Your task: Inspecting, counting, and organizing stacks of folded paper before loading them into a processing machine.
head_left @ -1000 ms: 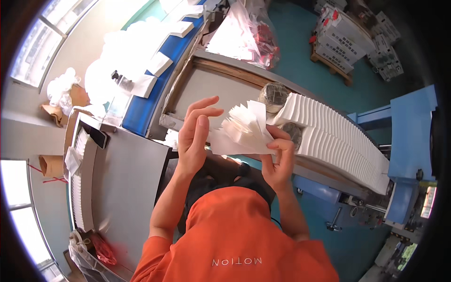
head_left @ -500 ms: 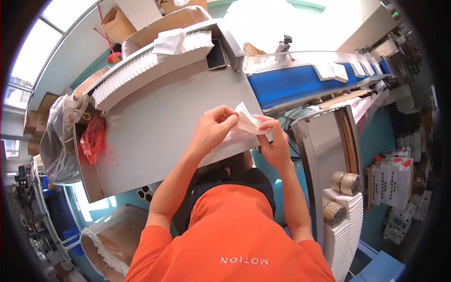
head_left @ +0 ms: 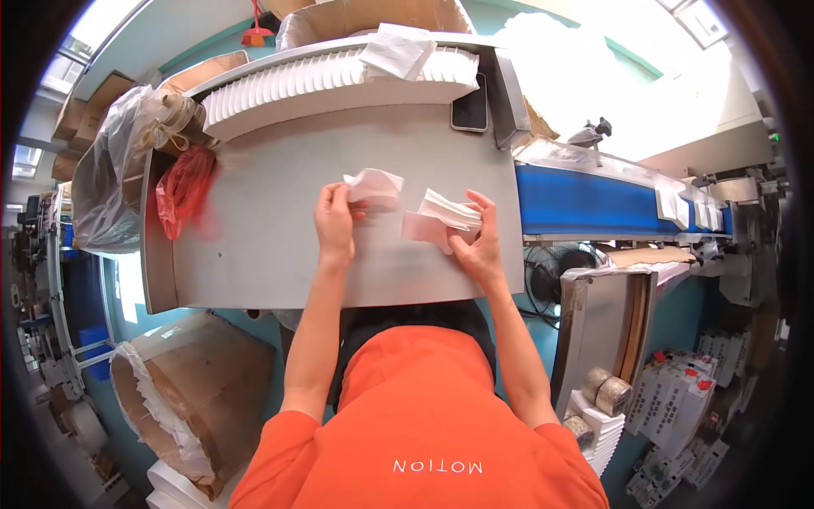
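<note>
Grey worktable [head_left: 280,246]: a curved row of white folded sheets [head_left: 331,81] along its far edge, a dark phone [head_left: 469,110] beside it, a red plastic bag [head_left: 181,188] at the left end.

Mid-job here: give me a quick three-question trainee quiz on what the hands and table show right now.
1. True or false: the left hand holds a crumpled white paper piece.
2. What does the right hand grip? A) flat black phone B) stack of folded white paper sheets C) red plastic bag
3. Fill in: the flat black phone lies on the grey metal ___.

Key: 1 true; 2 B; 3 table.
</note>
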The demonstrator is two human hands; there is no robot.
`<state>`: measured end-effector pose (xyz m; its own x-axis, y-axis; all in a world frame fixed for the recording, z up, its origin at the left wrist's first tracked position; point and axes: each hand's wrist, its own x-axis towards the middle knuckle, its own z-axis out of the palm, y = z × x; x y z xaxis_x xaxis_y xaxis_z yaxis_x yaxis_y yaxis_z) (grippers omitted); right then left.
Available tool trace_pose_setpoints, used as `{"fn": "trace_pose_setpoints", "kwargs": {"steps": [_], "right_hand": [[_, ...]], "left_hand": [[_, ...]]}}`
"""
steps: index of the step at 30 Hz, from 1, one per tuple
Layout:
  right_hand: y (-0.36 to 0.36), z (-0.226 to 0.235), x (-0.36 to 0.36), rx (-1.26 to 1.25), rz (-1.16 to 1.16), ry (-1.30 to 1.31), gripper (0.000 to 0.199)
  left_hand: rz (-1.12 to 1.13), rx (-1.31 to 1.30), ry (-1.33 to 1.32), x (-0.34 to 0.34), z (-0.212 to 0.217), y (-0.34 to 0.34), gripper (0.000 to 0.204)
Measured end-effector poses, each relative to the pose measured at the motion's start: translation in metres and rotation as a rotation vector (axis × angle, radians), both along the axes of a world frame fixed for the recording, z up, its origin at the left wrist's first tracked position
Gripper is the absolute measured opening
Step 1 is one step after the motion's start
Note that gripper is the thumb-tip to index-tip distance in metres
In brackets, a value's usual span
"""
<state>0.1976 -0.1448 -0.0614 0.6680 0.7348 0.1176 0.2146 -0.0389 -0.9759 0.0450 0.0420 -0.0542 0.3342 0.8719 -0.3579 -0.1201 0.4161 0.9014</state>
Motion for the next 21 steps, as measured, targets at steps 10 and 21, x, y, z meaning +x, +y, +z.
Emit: {"fn": "trace_pose_setpoints", "kwargs": {"steps": [10,21], "right_hand": [[0.042,0.022,0.025,-0.037,0.262,0.323,0.067],[0.017,0.049,0.008,-0.123,0.098,-0.785,0.053]], "left_hand": [[-0.777,0.108,-0.143,0.025,0.005,0.001,0.094],[-0.227,-0.480,-0.484,0.043,-0.005,-0.039,0.039]]}}
